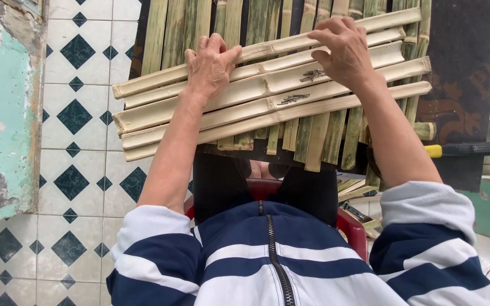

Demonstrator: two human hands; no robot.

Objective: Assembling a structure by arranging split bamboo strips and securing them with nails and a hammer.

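On 6 bamboo slats [267, 107]: 2 hands, 2 nail piles.

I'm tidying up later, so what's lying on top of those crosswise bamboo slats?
Two small piles of nails, plus the left hand and right hand. Anything beneath the hands is hidden.

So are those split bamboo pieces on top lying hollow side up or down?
Hollow side up. The crosswise bamboo slats show their pale inner troughs, and small nails rest inside them. Left hand and right hand press on them.
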